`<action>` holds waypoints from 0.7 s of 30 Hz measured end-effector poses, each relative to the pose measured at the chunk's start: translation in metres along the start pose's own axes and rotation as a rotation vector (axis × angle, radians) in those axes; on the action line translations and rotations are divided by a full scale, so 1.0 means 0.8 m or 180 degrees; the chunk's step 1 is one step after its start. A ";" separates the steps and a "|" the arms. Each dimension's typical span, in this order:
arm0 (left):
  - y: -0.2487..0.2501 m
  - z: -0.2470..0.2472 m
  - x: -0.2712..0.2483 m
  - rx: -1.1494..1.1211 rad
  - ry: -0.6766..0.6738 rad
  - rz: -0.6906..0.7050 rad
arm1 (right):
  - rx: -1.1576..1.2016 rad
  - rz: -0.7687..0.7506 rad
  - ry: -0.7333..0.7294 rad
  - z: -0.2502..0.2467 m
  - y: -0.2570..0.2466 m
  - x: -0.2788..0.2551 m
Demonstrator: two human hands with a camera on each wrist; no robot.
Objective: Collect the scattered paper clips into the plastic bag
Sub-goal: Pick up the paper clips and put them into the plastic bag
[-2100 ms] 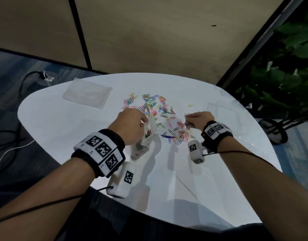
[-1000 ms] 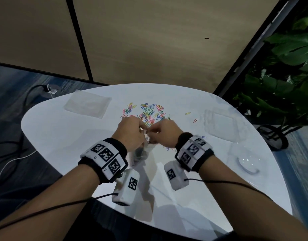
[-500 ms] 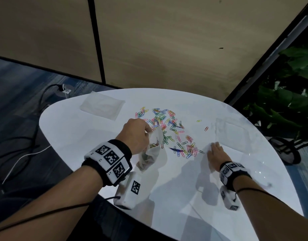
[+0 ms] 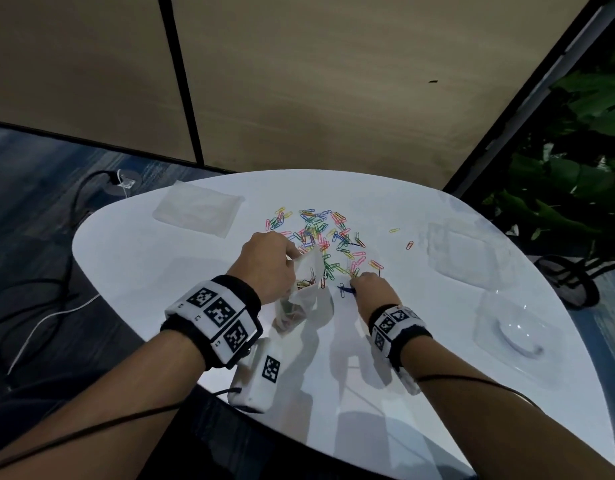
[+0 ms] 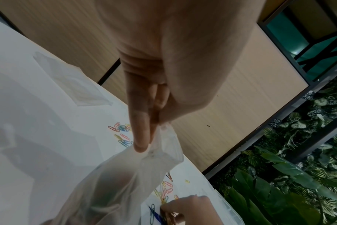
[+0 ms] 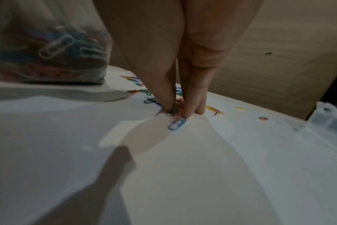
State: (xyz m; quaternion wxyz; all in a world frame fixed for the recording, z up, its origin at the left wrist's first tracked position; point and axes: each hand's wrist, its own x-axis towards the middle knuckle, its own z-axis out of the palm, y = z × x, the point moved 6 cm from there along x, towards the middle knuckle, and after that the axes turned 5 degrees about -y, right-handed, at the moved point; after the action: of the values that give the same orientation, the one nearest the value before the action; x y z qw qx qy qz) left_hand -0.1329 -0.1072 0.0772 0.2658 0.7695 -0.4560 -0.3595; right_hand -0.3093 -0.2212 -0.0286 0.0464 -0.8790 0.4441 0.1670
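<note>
Coloured paper clips [image 4: 328, 237] lie scattered across the middle of the white table [image 4: 160, 271]. My left hand [image 4: 268, 261] pinches the rim of a clear plastic bag [image 4: 304, 296], whose mouth stands open; several clips lie inside it [image 6: 54, 50]. In the left wrist view thumb and fingers hold the bag's top edge [image 5: 160, 137]. My right hand [image 4: 368, 285] is just right of the bag, fingertips down on the table. It pinches a small bunch of clips [image 6: 176, 109], and a blue clip [image 6: 177, 124] lies just in front of them.
A flat clear bag [image 4: 198, 211] lies at the table's back left. Clear plastic packaging [image 4: 465, 254] and a clear lid [image 4: 514, 337] lie at the right. Two stray clips [image 4: 409, 244] lie apart at the right. A plant [image 4: 576, 168] stands beyond the right edge.
My right hand went from the bag's mouth out to the right on the table, then came back left to the clips and now pinches some. The left hand kept hold of the bag.
</note>
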 end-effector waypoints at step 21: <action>0.021 0.012 0.004 0.0135 0.0049 0.0074 | 0.6462 0.0162 -0.1231 -0.090 -0.032 -0.040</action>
State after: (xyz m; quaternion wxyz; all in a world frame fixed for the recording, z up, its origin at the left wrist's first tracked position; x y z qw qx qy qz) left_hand -0.1482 -0.1180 0.0825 0.2570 0.7724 -0.4704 -0.3406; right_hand -0.2886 -0.1977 0.0483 0.8332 -0.3744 0.3794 -0.1469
